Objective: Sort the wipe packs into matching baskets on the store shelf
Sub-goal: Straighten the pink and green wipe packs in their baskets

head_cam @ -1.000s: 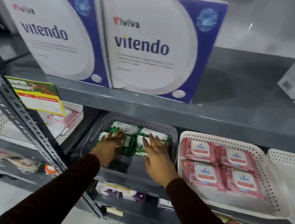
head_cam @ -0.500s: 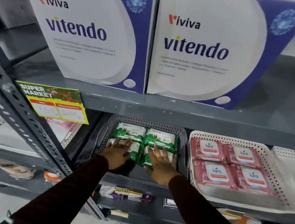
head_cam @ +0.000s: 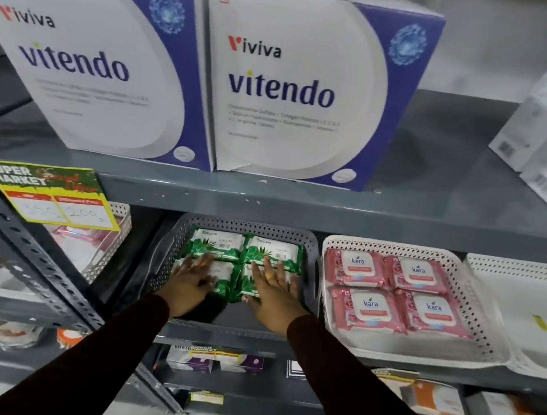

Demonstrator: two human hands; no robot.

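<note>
Both hands work inside the grey basket (head_cam: pixel 308 243), which sits on the middle level of the grey metal shelf (head_cam: pixel 331 209). The basket holds four green wipe packs (head_cam: pixel 273 252) in a two-by-two block: two at the rear in full view, two at the front partly covered by the hands. The left hand (head_cam: pixel 189 282) lies palm down with fingers spread on the front left green pack; the right hand (head_cam: pixel 272 295) lies palm down with fingers spread on the front right green pack. Neither hand is closed around anything; both rest flat and open on the pack tops. Dark sleeves (head_cam: pixel 349 379) cover both forearms. Just to the right, touching or nearly touching the grey basket, a white basket (head_cam: pixel 391 247) holds four pink wipe packs (head_cam: pixel 397 294), also two by two, labelled "kara". A further white basket (head_cam: pixel 524 272) stands to its right; its contents cannot be made out. On the left, behind a yellow and green price card (head_cam: pixel 45 194), another white basket (head_cam: pixel 118 227) contains pink packs, partly hidden. The level above carries two large white and blue boxes (head_cam: pixel 292 86) marked "vitendo", set side by side.
</note>
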